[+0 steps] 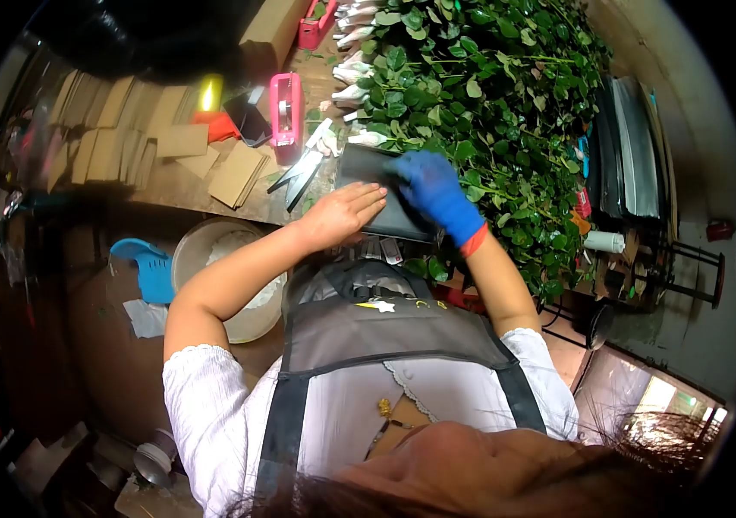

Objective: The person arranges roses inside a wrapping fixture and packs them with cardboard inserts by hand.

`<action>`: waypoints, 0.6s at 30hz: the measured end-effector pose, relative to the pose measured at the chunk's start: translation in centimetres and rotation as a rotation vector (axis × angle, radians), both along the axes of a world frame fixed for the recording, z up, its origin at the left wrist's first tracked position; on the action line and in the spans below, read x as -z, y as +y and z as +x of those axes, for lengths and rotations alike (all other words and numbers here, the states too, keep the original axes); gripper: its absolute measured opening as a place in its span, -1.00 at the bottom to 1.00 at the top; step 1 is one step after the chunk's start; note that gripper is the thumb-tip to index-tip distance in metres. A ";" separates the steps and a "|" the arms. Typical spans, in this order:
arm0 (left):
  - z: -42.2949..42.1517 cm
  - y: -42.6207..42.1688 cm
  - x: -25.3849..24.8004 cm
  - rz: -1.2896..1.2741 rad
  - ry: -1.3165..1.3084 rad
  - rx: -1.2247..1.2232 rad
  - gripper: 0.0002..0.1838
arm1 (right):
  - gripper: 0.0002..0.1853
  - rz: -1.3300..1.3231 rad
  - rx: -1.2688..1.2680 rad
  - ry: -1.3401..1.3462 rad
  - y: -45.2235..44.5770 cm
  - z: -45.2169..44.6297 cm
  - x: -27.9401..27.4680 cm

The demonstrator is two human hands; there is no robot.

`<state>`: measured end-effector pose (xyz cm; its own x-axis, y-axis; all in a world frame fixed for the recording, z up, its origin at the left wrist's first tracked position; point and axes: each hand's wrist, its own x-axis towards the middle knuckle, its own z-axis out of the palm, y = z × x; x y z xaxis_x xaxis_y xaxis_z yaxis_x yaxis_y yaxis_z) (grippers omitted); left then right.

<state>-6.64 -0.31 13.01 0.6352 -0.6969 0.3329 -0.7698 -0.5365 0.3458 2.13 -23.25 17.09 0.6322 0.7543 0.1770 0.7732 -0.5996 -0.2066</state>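
Observation:
My left hand (344, 214), bare, lies with its fingers stretched out over the near left part of a dark, flat, glossy sheet or pad (398, 216) at the table's edge. On the sheet's right side is my right hand (431, 188), in a blue glove with an orange cuff. Its fingertips are smeared, and whether they pinch anything cannot be made out. Scissors (301, 180) with pale handles lie left of the sheet, blades partly apart. Leafy stems (506, 147) are heaped just beyond and to the right, with white-wrapped flower heads (351, 92) along their left side.
Brown cardboard pieces (239, 173) stand in stacks on the left of the table, near a pink tape dispenser (285, 118) and a dark phone-like object (248, 116). Below the edge sit a round tub (191, 259) and a blue plastic item (154, 272). Dark sheets (640, 147) stand at right.

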 end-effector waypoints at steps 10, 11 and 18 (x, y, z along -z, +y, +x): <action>-2.0 0.0 0.6 -0.143 -0.124 -0.099 -0.42 | -0.58 -0.647 0.131 -0.114 1.6 -5.9 1.8; -2.5 0.9 1.2 -0.222 -0.110 -0.086 -0.47 | -0.56 -0.633 0.134 -0.125 1.3 -6.3 1.7; -0.3 5.1 11.8 -0.001 -0.062 -0.926 -0.30 | -0.46 -0.704 0.212 -0.080 2.3 -7.3 1.1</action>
